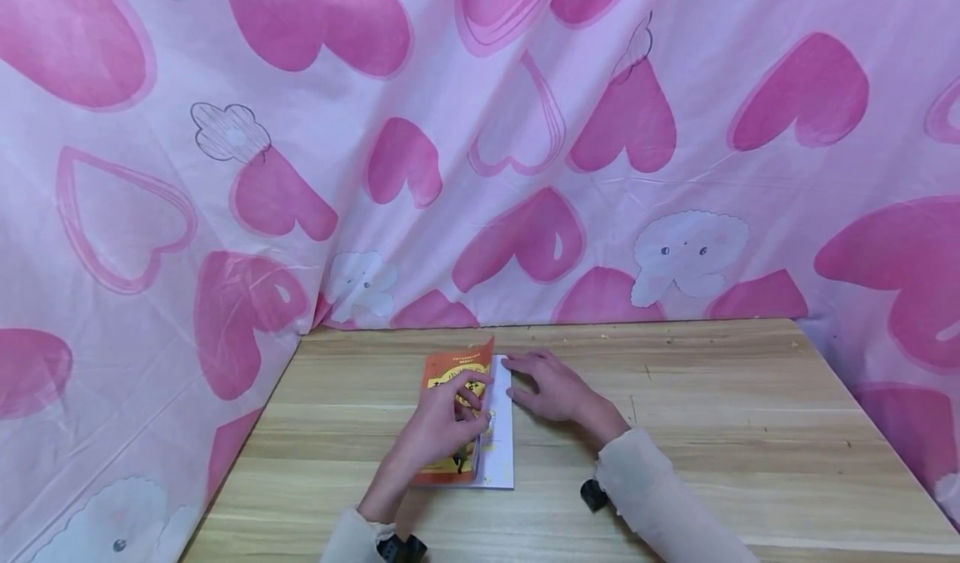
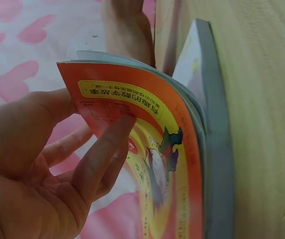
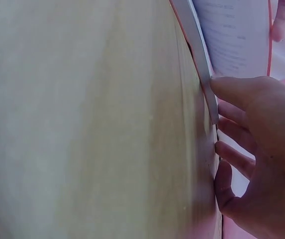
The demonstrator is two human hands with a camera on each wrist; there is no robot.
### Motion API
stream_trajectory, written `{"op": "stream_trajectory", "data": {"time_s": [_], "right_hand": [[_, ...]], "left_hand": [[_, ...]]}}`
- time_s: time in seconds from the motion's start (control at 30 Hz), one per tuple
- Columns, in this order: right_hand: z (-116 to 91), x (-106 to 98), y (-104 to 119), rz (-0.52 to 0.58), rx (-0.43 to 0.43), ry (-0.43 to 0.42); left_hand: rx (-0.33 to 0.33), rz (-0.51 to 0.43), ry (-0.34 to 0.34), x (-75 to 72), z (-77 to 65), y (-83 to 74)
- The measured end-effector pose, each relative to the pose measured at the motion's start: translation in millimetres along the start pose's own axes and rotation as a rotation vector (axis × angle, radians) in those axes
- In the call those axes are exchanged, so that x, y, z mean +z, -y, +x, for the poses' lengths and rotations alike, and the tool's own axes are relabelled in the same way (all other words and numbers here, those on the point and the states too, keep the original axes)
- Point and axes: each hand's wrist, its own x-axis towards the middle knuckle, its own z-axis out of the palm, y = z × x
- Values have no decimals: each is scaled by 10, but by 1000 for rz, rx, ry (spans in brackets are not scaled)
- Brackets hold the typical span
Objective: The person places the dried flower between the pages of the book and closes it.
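An orange and yellow paperback book [image 1: 442,463] lies on the table, its cover raised in a curve off the white pages [image 1: 498,463] beneath. With my left hand [image 1: 442,421] I pinch the free edge of the raised cover and some leaves; in the left wrist view fingertips [image 2: 125,124] press on the cover's printed face, while another finger passes behind its edge. My right hand [image 1: 555,388] rests at the book's far right corner. In the right wrist view its thumb [image 3: 232,89] touches the page edges, and the other fingers lie loosely bent beyond the corner.
The wood-grain table [image 1: 712,429] carries small scattered specks. A pink cloth with hearts [image 1: 517,238] hangs behind it and along both sides. Dark wrist devices [image 1: 594,495] sit at both sleeve cuffs.
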Motion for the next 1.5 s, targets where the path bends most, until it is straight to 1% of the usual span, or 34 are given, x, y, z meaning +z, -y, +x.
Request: {"op": "stream_trajectory", "data": {"time_s": [0.17, 0.3, 0.43, 0.6, 0.87, 1.1, 1.23, 1.37, 1.47, 1.5], "right_hand": [[-5, -5, -28, 32, 8, -3], [-17, 0, -45, 30, 10, -9], [-28, 15, -59, 36, -11, -16], [-41, 43, -96, 47, -33, -28], [-14, 59, -132, 146, 10, -59], [-26, 53, -126, 171, 11, -74], [-56, 51, -122, 203, 10, -84], [-71, 50, -117, 229, 23, -78], [-72, 67, -120, 234, 26, -81], [-73, 76, -121, 235, 20, -87]], "left_hand": [[-6, 13, 9, 63, 46, 0], [-23, 30, 26, 111, 78, -10], [-42, 68, 41, 168, 104, -19], [-19, 120, 55, 253, 146, -14], [28, 191, 38, 317, 182, 6], [-20, 219, 35, 382, 193, -9], [-33, 244, 30, 456, 202, -11], [-24, 321, 14, 530, 202, -1], [-16, 383, -3, 557, 196, 9], [-12, 389, -8, 559, 198, 14]]}}
